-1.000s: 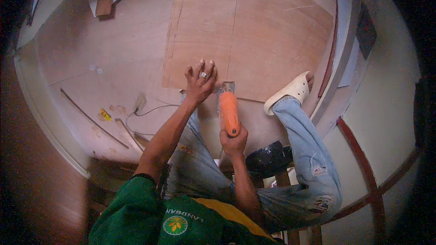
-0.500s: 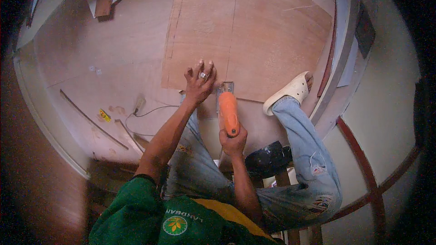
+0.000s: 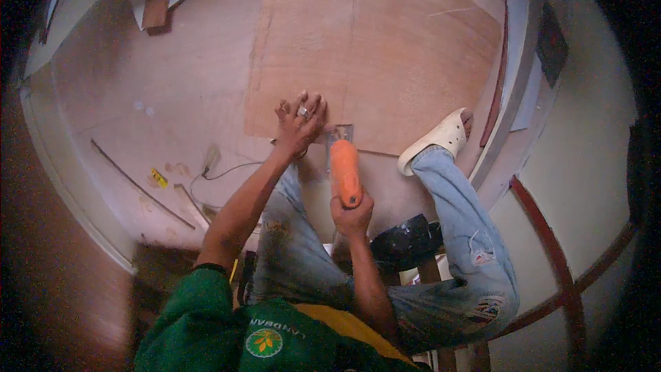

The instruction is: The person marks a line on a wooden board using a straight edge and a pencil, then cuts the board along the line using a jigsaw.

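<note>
Plywood sheet (image 3: 385, 48) lies flat on the floor in the head view, filling the far middle of the scene, its near edge just beyond the person's knees and its far end cut off by the picture's rim. An orange power tool (image 3: 345, 171) sits at that near edge; its front end is small and blurred, so its blade or base cannot be made out. The right hand (image 3: 352, 215) is wrapped closed around the tool's near end. The left hand (image 3: 299, 126) rests just left of the tool, fingers spread, palm down on the sheet's near edge. A pale sandal (image 3: 436, 139) touches that edge farther right. A thin cable (image 3: 227, 171) trails left across the floor.
</note>
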Demonstrator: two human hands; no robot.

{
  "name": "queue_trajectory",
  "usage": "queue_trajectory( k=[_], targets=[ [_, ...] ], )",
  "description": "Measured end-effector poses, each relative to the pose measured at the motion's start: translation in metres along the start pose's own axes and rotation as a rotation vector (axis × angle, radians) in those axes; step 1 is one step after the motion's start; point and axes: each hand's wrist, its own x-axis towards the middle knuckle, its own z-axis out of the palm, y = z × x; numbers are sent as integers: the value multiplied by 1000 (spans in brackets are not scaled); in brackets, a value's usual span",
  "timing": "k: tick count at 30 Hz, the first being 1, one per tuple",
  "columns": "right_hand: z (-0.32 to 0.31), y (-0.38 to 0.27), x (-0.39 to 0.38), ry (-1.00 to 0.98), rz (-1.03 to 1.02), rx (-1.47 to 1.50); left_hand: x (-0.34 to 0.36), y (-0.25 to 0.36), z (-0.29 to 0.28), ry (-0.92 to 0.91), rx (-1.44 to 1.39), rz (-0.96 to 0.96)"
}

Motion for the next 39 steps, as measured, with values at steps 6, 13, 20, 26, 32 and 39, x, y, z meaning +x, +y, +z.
queue_trajectory(
  k=[6, 13, 20, 26, 32, 39],
  targets=[
    [-2, -19, -1, 8, 35, 95, 55, -19, -33, -239, -175, 50],
    [3, 2, -3, -16, 46, -41, 56, -26, -23, -227, -36, 193],
    [0, -15, -2, 12, -9, -16, 52, -26, -22, -194, -53, 204],
    [2, -16, -3, -33, 7, -5, 46, -33, -20, -144, 21, 238],
    [-1, -14, -1, -39, 51, 34, 48, -28, -20, -199, -80, 205],
    [-1, -12, 2, -46, -5, 58, 49, -26, -22, -198, -100, 191]
  ],
)
